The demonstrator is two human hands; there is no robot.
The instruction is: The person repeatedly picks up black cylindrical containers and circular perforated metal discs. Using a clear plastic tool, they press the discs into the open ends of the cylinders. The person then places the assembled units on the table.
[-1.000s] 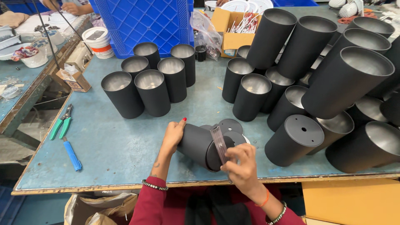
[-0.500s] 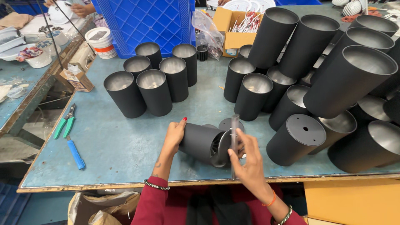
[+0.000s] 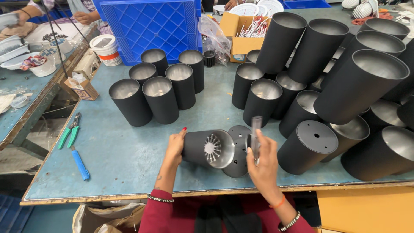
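Open tan cardboard box (image 3: 239,32) at table's back, small brown carton (image 3: 82,87) at left edge

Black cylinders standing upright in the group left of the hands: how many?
6, in three pairs: front pair, middle pair, back pair just before the blue crate. None looks hidden there.

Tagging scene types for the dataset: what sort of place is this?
Most likely a light-fitting assembly workshop. Dozens of identical black metal cylinder housings crowd a worn blue workbench, a blue plastic crate stands behind, and green-handled pliers lie by the edge.
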